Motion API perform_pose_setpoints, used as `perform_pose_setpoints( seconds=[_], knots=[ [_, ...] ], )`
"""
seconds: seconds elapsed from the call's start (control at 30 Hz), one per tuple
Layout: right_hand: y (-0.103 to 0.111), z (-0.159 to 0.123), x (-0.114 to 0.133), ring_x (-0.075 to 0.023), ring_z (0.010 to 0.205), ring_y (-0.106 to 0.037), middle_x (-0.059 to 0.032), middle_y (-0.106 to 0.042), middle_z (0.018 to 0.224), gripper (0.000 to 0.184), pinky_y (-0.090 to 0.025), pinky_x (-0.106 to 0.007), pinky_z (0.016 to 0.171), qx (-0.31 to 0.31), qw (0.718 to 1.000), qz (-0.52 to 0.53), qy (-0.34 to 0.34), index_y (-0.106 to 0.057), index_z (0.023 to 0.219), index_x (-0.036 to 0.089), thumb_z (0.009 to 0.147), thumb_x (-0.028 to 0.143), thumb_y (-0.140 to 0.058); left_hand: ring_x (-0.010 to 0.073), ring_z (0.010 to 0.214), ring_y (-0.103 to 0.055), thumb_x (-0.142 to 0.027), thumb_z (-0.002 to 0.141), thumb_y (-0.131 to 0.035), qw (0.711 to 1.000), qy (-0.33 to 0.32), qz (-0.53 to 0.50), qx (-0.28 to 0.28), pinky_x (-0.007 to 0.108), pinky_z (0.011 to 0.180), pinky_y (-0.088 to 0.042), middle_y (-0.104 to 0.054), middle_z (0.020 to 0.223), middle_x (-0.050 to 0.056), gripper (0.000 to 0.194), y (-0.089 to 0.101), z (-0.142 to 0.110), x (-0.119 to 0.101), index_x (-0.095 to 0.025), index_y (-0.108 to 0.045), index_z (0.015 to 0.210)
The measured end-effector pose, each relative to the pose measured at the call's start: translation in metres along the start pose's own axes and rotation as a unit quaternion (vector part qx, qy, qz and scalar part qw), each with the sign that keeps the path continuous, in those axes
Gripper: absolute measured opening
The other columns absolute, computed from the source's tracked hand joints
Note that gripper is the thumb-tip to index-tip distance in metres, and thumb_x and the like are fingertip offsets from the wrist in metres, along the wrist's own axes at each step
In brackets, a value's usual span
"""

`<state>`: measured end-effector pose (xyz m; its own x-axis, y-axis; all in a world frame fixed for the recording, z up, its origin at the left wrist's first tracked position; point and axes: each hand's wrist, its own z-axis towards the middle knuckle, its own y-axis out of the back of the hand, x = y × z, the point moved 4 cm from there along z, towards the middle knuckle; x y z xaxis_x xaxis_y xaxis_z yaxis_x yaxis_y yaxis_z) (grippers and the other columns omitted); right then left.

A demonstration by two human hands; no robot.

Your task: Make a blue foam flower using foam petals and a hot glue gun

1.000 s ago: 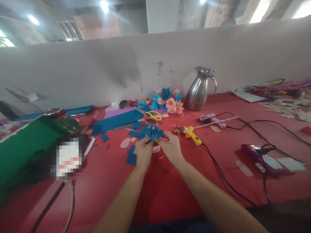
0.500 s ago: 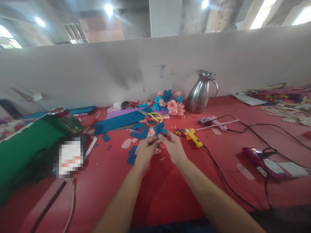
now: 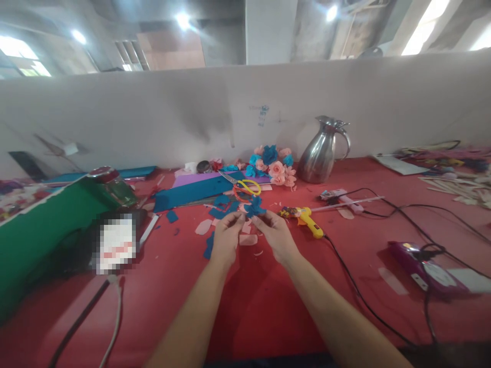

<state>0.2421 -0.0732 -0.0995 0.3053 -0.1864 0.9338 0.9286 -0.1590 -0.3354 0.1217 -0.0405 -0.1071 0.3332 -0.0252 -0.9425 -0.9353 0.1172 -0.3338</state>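
A dark blue paper flower point(image 3: 254, 206) is held up over the middle of the table, its petals spread. My right hand point(image 3: 279, 236) pinches it from below on the right, thumb against the fingers. Closed at the flower's lower left is my left hand point(image 3: 227, 239), fingertips and thumb together on its edge. Just beyond the flower lie scissors point(image 3: 249, 186) with yellow and red handles. Blue paper scraps point(image 3: 209, 245) and pale pink petal pieces point(image 3: 248, 239) are strewn around and under my hands. Right of my right hand rests a yellow glue gun point(image 3: 310, 221) with a glue stick in its back.
Pink and blue paper flowers point(image 3: 276, 169) stand near a steel jug point(image 3: 320, 153) against the wall. Blue paper sheets point(image 3: 187, 193) lie behind. A pink glue gun point(image 3: 347, 200), a purple power strip point(image 3: 422, 271) and cords occupy the right. A jar point(image 3: 115, 186) and green box point(image 3: 57, 214) are left.
The blue flower has turned and tilted between my fingers. My hands came together, then moved slightly apart, uncovering a pink petal piece below. The view has shifted a little.
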Motion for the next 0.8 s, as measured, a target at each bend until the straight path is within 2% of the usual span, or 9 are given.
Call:
perform_pose_setpoints(
  seconds=[0.17, 0.33, 0.57, 0.8],
  knots=[
    [0.0020, 0.0002, -0.0025, -0.0129, 0.063, -0.054, 0.0009, -0.065, 0.070, 0.017, -0.042, -0.026, 0.063, 0.003, 1.000, -0.010, -0.007, -0.069, 0.077, 0.019, 0.067, 0.032, -0.071, 0.0029, 0.046, -0.040, -0.024, 0.056, -0.080, 0.994, 0.076, -0.073, 0.018, 0.015, 0.044, -0.033, -0.056, 0.059, -0.004, 0.022, -0.0006, 0.0014, 0.0034, -0.015, -0.068, 0.072],
    [0.0025, 0.0007, -0.0051, -0.0123, 0.062, -0.053, 0.0015, -0.064, 0.066, 0.014, -0.040, -0.026, 0.062, 0.008, 1.000, 0.001, -0.025, -0.068, 0.070, 0.018, 0.064, 0.030, -0.071, 0.0030, 0.045, -0.043, -0.021, 0.052, -0.082, 0.985, 0.128, -0.116, 0.028, 0.014, 0.045, -0.035, -0.052, 0.054, -0.006, 0.027, -0.0010, 0.0005, 0.0062, -0.016, -0.066, 0.072],
    [0.0026, -0.0001, -0.0040, -0.0141, 0.065, -0.055, 0.0009, -0.065, 0.065, 0.008, -0.041, -0.027, 0.066, 0.000, 1.000, -0.005, -0.030, -0.069, 0.066, 0.018, 0.062, 0.025, -0.070, 0.0019, 0.041, -0.039, -0.022, 0.055, -0.081, 0.981, 0.148, -0.123, 0.035, 0.014, 0.041, -0.033, -0.054, 0.054, -0.006, 0.024, -0.0026, -0.0005, 0.0045, -0.015, -0.061, 0.066],
    [0.0014, -0.0001, -0.0038, -0.0137, 0.062, -0.053, 0.0008, -0.065, 0.066, 0.010, -0.040, -0.027, 0.063, 0.009, 0.999, -0.012, -0.031, -0.071, 0.068, 0.018, 0.063, 0.025, -0.066, 0.0033, 0.047, -0.046, -0.021, 0.053, -0.082, 0.985, 0.132, -0.103, 0.045, 0.014, 0.046, -0.038, -0.055, 0.056, -0.005, 0.023, -0.0044, -0.0027, 0.0044, -0.015, -0.064, 0.066]
  ],
)
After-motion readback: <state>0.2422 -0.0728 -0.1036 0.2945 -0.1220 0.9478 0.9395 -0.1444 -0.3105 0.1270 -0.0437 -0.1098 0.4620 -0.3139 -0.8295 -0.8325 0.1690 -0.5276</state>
